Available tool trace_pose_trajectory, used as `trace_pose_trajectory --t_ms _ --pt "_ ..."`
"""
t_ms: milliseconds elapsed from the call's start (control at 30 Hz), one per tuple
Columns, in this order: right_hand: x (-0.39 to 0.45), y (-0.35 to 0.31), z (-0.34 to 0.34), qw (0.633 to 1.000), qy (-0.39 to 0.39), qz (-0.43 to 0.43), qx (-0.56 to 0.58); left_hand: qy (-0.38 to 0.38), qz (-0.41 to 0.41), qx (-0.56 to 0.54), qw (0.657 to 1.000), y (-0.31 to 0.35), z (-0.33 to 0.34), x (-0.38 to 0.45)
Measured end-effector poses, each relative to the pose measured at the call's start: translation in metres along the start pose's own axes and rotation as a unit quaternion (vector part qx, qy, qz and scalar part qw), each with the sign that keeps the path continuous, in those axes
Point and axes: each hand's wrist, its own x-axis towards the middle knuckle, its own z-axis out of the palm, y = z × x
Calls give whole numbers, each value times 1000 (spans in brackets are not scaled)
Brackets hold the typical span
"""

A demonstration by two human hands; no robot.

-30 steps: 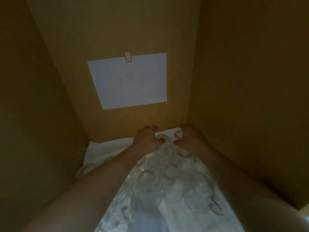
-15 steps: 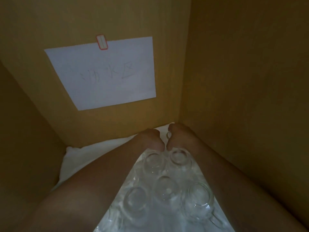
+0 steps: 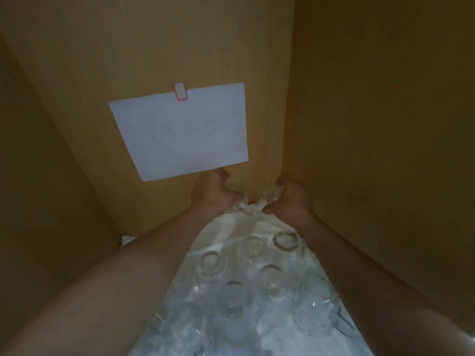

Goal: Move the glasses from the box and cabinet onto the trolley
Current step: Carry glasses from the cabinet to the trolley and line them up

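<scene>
I am looking into a dim wooden cabinet. Several clear glasses [image 3: 285,241] stand upright on a white cloth [image 3: 226,227] on the cabinet floor, between my forearms. My left hand [image 3: 212,194] is raised at the back wall, fingers curled around a small clear glass [image 3: 240,203] that is mostly hidden by the hand. My right hand [image 3: 291,199] is raised in the back right corner, closed on another clear glass [image 3: 272,194]. Both held glasses are blurred and hang above the cloth. A larger handled glass [image 3: 317,301] stands at the front right.
A white paper sheet [image 3: 182,129] with faint writing is taped to the back wall [image 3: 154,47] just above my left hand. The cabinet's left wall [image 3: 38,201] and right wall [image 3: 385,124] close in tightly on both sides.
Both hands have lifted from the back row of glasses and moved apart, each carrying a glass up off the cloth. The view has tilted.
</scene>
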Motion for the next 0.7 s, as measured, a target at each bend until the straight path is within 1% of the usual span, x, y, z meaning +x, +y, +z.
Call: trace_pose_trajectory --t_ms 67,167,233,267,333,400,433,500,567,600,633,667,700 --pt "-9 -11 -3 992 47 40 108 57 -20 -100 993 -1 -19 -8" --pt "-24 -26 -5 958 105 81 253 119 -27 -220 968 -1 -42 -21" --pt "-35 -35 -9 938 122 95 310 141 -50 -318 936 0 -58 -32" --pt "-42 -39 -12 927 131 96 339 135 -72 -383 911 1 -65 -38" --pt "-59 -45 -17 894 145 78 416 105 -121 -504 849 3 -78 -53" --pt "-78 -50 -23 853 145 51 500 45 -158 -586 794 5 -90 -69" --pt "-88 -51 -26 835 130 41 533 4 -170 -625 762 7 -96 -78" --pt "-108 -54 -33 792 80 25 605 -67 -186 -703 683 8 -105 -98" --pt "-128 -56 -39 725 16 42 688 -97 -188 -762 612 9 -110 -119" --pt "-139 -56 -41 688 -6 59 724 -104 -186 -778 592 9 -111 -128" --pt "-151 -56 -44 658 -18 69 750 -113 -182 -786 581 9 -113 -138" --pt "-162 -57 -47 642 -23 67 763 -122 -177 -788 577 8 -114 -146" --pt "-173 -56 -51 640 -24 61 765 -130 -175 -786 578 8 -115 -155"
